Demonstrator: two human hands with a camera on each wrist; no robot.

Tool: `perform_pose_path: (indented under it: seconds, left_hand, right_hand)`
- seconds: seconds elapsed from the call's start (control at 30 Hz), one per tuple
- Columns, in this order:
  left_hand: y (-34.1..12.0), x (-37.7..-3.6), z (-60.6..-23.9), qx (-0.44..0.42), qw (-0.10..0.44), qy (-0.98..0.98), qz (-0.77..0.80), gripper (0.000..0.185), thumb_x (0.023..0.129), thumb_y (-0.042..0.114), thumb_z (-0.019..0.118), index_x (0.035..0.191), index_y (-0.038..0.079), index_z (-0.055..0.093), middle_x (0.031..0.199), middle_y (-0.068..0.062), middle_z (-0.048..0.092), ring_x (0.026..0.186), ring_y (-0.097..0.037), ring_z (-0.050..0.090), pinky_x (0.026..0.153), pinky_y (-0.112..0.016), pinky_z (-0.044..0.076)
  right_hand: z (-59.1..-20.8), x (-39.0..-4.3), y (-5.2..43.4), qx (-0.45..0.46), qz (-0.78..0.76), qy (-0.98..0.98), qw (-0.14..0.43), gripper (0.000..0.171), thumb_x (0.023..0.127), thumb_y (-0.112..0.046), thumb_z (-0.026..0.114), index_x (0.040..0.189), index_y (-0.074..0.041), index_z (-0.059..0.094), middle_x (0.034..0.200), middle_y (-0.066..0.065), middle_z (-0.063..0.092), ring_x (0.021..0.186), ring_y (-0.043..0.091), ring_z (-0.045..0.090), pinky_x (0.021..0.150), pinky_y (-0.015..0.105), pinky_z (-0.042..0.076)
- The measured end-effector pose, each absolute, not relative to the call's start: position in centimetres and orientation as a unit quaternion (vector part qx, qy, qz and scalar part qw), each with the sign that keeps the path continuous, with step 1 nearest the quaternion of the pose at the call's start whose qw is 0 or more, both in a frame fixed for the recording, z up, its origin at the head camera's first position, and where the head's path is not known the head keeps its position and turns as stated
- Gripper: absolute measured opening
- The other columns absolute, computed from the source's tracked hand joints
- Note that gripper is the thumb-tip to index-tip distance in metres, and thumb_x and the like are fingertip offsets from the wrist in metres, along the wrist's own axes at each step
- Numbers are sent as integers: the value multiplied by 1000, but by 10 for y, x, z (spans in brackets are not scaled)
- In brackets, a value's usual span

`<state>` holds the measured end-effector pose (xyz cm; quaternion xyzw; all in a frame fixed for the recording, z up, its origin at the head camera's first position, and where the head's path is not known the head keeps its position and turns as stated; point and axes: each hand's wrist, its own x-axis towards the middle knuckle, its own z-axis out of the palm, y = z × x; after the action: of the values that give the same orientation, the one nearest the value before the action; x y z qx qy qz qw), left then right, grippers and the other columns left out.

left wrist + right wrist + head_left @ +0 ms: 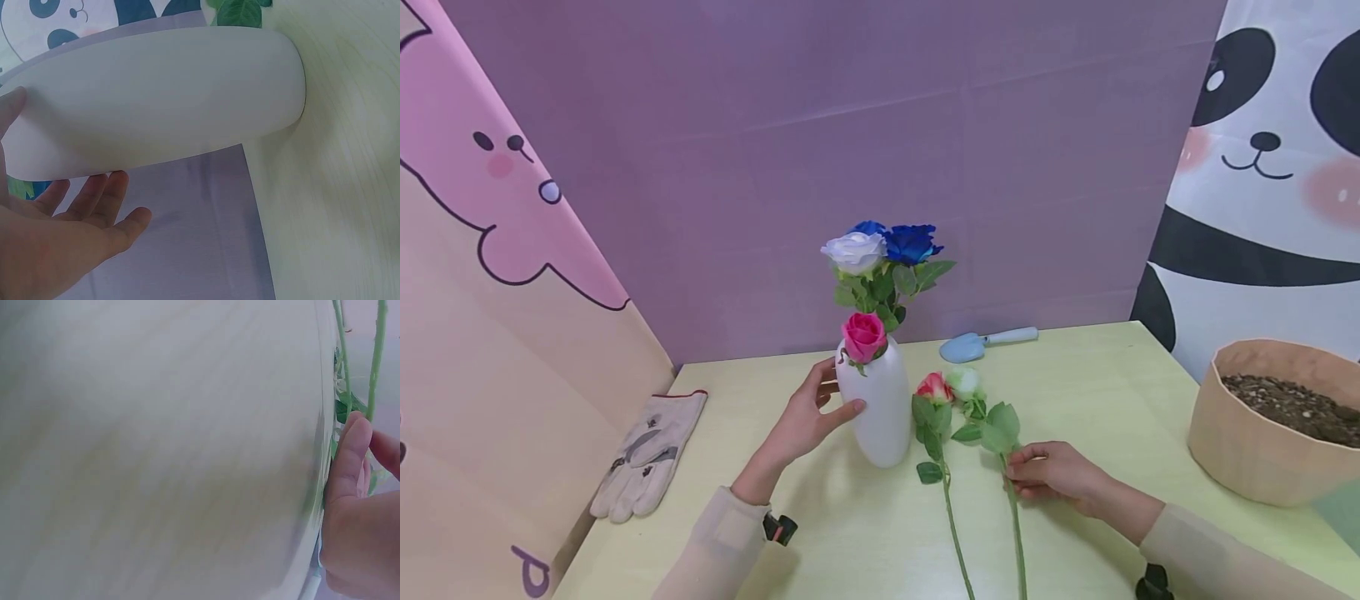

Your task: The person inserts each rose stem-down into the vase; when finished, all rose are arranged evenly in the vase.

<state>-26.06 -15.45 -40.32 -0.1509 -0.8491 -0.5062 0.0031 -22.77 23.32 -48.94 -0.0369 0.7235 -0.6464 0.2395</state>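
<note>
The left hand (808, 421) rests against the side of the white vase (880, 408), thumb on the front and fingers spread behind it – the fingers are nearly straight, so it is steadying the vase more than gripping it. The right hand (1052, 473) lies on the table (1097, 392) with its fingertips pinching the stem of the pale rose (964, 382), which lies flat just beside a red-pink rose (934, 387); both blooms point toward the vase.

To do this step well, I think the pinch should be kept on the bare stem under the leaves, and the stem lifted free of its neighbour before it is turned upright. The neck of the vase looks narrow and already crowded, so the left hand should keep the vase firm while the stem goes in.

The vase holds a pink rose (864, 335) low at the mouth, and above it a white rose (854, 250) and blue roses (910, 242). At the right edge stands a tan pot (1247, 450) filled with dark soil (1292, 407) – well apart from the hands
</note>
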Motion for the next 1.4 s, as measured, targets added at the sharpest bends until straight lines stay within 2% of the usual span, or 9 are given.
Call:
perform_pose_path:
  seconds: [0.4, 0.8, 1.07, 1.3, 1.4]
  left_hand:
    - [-155, -261, -403, -150, 5, -851, -503, 80, 86, 40, 78, 151, 24, 35, 142, -5, 52, 133, -29, 52, 118, -53, 37]
    - [-154, -260, -403, -150, 3, -850, -505, 80, 86, 40, 78, 150, 24, 35, 141, -5, 52, 133, -29, 52, 118, -54, 37]
    - [-155, -261, -403, -151, 4, -850, -505, 80, 86, 40, 78, 151, 24, 35, 141, -5, 52, 133, -29, 52, 118, -54, 37]
    - [-155, -260, -403, -152, 5, -851, -502, 79, 86, 40, 78, 151, 24, 35, 141, -5, 52, 132, -29, 53, 118, -54, 37]
    - [-154, -260, -402, -152, 5, -851, -502, 79, 86, 39, 78, 151, 23, 35, 141, -5, 52, 132, -29, 52, 118, -53, 38]
  right_hand:
    - [-485, -229, 229, -34, -661, 709, 245, 45, 94, -14, 69, 126, 15, 55, 94, 3, 72, 78, 7, 68, 73, 21, 60]
    - [-482, -233, 228, -43, -697, 672, 246, 29, 97, -17, 66, 117, 4, 66, 91, 0, 73, 79, 6, 70, 74, 19, 60]
    - [-475, -236, 225, -38, -697, 683, 215, 25, 96, -17, 67, 113, 0, 60, 94, -1, 71, 82, 8, 71, 74, 20, 60]
    - [-467, -239, 222, -19, -684, 708, 175, 37, 97, -21, 66, 122, 6, 59, 99, 0, 71, 87, 11, 72, 76, 22, 61]
    - [-461, -240, 222, -12, -687, 708, 164, 35, 98, -19, 65, 122, 6, 59, 99, 0, 72, 89, 13, 73, 77, 23, 61]
